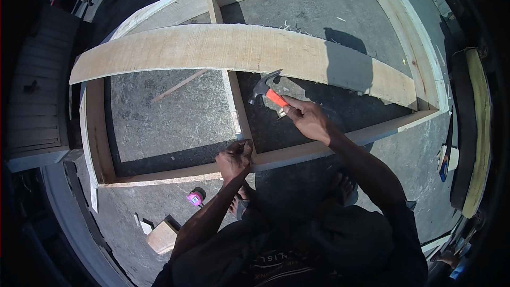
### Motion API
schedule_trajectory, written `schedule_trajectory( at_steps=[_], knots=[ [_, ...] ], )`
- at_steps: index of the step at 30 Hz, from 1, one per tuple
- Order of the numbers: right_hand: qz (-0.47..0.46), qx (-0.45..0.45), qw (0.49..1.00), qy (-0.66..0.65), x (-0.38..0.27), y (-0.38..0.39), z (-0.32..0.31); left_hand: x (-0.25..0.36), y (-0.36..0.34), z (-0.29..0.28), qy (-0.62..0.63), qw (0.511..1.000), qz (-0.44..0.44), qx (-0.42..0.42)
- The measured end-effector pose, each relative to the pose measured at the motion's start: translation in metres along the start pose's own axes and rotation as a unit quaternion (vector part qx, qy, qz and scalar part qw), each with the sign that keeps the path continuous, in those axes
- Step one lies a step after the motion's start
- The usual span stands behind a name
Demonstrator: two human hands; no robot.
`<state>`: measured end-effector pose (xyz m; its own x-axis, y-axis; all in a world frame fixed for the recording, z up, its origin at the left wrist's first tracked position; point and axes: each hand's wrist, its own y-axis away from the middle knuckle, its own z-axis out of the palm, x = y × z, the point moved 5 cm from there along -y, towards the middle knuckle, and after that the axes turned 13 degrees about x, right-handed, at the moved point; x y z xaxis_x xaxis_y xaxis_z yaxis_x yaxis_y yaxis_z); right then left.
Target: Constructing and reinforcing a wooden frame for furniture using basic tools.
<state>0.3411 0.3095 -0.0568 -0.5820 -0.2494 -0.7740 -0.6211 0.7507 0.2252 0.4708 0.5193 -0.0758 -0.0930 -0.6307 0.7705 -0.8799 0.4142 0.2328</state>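
Observation:
My right hand [309,120] grips a claw hammer [275,97] by its orange handle, with the dark metal head held over the frame's right-hand opening. My left hand [234,160] is closed at the near rail [292,153] of a large wooden frame, where a crosspiece [237,107] meets that rail. Its fingers are pinched together, and what they hold, if anything, is hidden. A wide, curved-edged board [212,48] lies across the frame beyond both hands. Just below the hammer shows a small pale object [281,112], too small to name.
On the concrete lie a pink tape measure [195,198] and a wood offcut [162,237], left of my feet. A thin wood strip [179,86] crosses the left opening. Long padded pieces [476,133] stand at the right; a slatted panel [37,90] stands left.

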Motion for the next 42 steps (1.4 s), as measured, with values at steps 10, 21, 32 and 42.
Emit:
schedule_trajectory(
  at_steps=[10, 21, 32, 42],
  knots=[
    [-0.074, -0.113, 0.989, 0.054, 0.006, -0.003, 0.012, -0.017, -0.006, 0.008, -0.031, 0.999, 0.034, 0.007],
    [-0.085, -0.051, 0.995, -0.006, 0.009, 0.015, 0.023, -0.012, -0.005, 0.005, 0.004, 0.999, 0.044, 0.008],
    [-0.052, -0.113, 0.992, 0.022, 0.007, 0.006, 0.015, -0.026, -0.014, 0.004, 0.118, 0.989, 0.082, -0.031],
    [-0.024, 0.008, 0.999, -0.04, -0.004, -0.002, 0.003, -0.027, -0.011, 0.003, 0.074, 0.996, 0.053, -0.011]
  ],
)
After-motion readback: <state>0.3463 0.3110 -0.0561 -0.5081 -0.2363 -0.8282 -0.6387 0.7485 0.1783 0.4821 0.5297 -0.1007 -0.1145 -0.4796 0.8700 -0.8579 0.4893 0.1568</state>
